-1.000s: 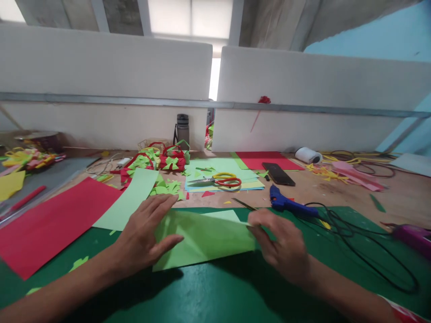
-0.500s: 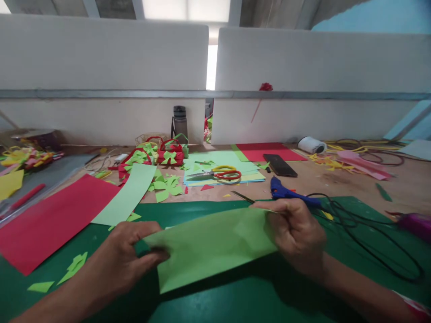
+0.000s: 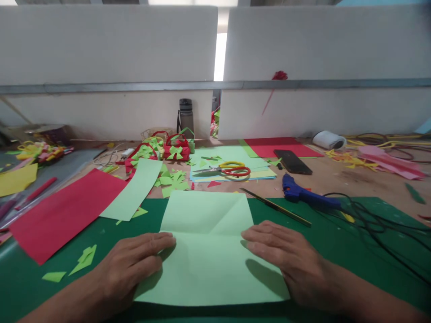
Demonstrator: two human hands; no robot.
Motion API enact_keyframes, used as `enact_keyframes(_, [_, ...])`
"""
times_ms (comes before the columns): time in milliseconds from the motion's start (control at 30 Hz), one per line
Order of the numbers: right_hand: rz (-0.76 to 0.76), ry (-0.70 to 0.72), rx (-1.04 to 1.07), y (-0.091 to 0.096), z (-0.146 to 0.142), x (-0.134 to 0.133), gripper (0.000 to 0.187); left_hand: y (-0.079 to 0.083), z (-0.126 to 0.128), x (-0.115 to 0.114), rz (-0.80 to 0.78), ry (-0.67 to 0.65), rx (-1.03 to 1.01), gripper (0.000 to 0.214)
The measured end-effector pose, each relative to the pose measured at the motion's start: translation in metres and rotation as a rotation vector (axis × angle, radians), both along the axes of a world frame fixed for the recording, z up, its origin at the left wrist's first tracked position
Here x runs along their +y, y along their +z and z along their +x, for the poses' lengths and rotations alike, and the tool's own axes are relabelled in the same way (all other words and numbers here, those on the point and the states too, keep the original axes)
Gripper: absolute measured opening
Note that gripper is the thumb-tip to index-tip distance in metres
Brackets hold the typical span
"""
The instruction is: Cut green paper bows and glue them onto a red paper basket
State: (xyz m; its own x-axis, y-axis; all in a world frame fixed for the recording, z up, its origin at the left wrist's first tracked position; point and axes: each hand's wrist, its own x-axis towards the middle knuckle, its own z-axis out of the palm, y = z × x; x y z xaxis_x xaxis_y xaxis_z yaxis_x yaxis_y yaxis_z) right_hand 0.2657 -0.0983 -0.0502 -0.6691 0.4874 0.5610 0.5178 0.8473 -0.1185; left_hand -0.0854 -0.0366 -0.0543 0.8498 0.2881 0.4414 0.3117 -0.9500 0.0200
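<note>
A light green paper sheet (image 3: 207, 251) lies unfolded on the green cutting mat (image 3: 319, 237), with crease lines across its middle. My left hand (image 3: 133, 262) rests flat on the sheet's left edge, fingers stretched out. On the right edge my right hand (image 3: 286, 258) presses down, fingers also extended. Neither hand holds anything.
Red-and-yellow scissors (image 3: 229, 170) lie on a paper stack behind the sheet. A blue glue gun (image 3: 305, 195) with black cord, a thin ruler (image 3: 276, 207) and a phone (image 3: 292, 162) sit to the right. A red sheet (image 3: 63, 211), a pale green strip (image 3: 136, 188) and paper scraps lie left.
The folded green sheet, held up in both hands before, has been opened out and laid flat on the mat. Both hands have let go and now press on its sides.
</note>
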Motion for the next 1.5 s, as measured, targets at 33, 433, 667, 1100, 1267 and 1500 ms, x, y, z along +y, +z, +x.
enact_keyframes(33, [-0.038, 0.016, -0.028, 0.000, -0.001, 0.001, 0.034, 0.001, 0.001, -0.002, -0.023, 0.010, 0.053, 0.026])
enact_keyframes(433, [-0.325, 0.037, -0.255, 0.024, -0.012, -0.011, 0.046, 0.004, 0.013, -0.004, -0.131, -0.022, 0.234, 0.030])
enact_keyframes(667, [-0.249, -0.066, -0.135, 0.027, -0.011, -0.017, 0.028, 0.010, 0.020, -0.006, -0.261, 0.022, 0.059, 0.028])
enact_keyframes(1100, [-0.370, -0.115, -0.348, 0.034, -0.023, -0.022, 0.047, 0.022, 0.027, -0.012, -0.364, 0.051, 0.022, 0.024])
enact_keyframes(1267, [-0.679, -0.217, -0.168, 0.030, -0.022, -0.010, 0.012, 0.019, 0.033, -0.010, -0.499, 0.141, -0.126, 0.029])
enact_keyframes(1500, [-0.959, -0.276, -0.154, 0.040, -0.032, 0.033, 0.033, 0.023, 0.040, -0.001, -0.520, 0.297, -0.121, 0.037])
